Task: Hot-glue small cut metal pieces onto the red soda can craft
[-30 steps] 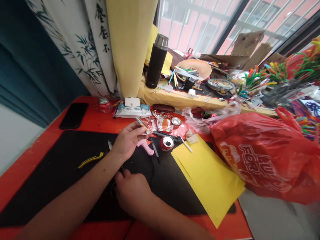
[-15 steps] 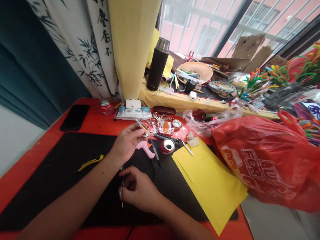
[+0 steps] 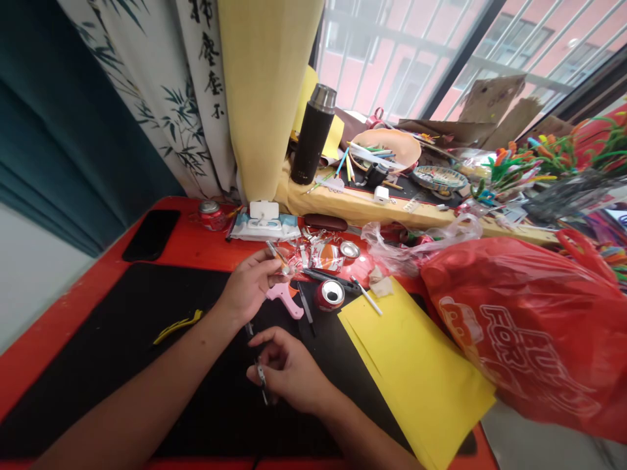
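My left hand (image 3: 249, 286) is raised over the black mat (image 3: 122, 313), with its fingers pinched on a thin silvery strip with an orange tip (image 3: 277, 256). Closer to me, my right hand (image 3: 289, 371) is curled around the handles of a pair of scissors (image 3: 258, 369), whose blade points toward my left wrist. A pink glue gun (image 3: 285, 298) and an open red can (image 3: 329, 295) lie just beyond the left hand.
Yellow paper sheets (image 3: 416, 372) lie to the right, beside a big red plastic bag (image 3: 529, 333). A black phone (image 3: 151, 234), a wipes pack (image 3: 264, 225), a yellow pipe cleaner (image 3: 177, 324) and a black flask (image 3: 314, 134) are around the red table (image 3: 59, 320).
My right hand has lifted off the mat with the scissors and moved slightly right. The left hand keeps the strip in nearly the same place.
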Demonstrator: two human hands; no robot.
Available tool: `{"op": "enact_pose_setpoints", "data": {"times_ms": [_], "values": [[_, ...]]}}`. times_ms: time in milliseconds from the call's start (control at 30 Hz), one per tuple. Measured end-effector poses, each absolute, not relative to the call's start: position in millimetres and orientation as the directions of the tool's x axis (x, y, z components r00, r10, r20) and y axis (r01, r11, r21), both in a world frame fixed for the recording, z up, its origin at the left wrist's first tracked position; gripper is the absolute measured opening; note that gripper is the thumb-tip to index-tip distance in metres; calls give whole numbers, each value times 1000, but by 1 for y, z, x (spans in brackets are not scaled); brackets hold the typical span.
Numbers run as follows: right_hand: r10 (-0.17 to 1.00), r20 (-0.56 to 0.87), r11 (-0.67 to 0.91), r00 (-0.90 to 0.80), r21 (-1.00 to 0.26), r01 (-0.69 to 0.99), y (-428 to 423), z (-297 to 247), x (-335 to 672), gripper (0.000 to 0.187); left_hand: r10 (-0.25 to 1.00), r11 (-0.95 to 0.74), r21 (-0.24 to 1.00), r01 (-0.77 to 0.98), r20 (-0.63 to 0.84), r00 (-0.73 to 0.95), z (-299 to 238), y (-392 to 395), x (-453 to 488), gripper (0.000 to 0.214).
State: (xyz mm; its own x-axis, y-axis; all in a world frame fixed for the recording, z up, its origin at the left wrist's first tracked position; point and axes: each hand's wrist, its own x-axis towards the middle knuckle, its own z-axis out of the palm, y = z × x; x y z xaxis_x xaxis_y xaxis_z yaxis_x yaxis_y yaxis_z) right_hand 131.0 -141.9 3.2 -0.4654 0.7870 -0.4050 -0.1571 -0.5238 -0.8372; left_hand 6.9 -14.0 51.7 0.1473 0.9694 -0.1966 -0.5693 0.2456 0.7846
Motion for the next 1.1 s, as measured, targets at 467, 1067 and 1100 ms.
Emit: {"op": "enact_pose_setpoints", "data": {"times_ms": [467, 1067, 1100], "values": [[920, -189, -268, -342, -942, -201, -138, 3, 155, 43, 991, 117, 847, -518, -130, 11, 56, 0, -10, 40], [986, -77, -108, -146, -971, -214, -139, -4, 176, 71, 987, 77, 890, -448, -131, -91, 41, 10, -13, 54], [988, -57, -82, -140, -981, -176, -140, -5, 176, 74, 988, 79, 893, -443, -131, -88, 41, 10, -13, 54]]}}
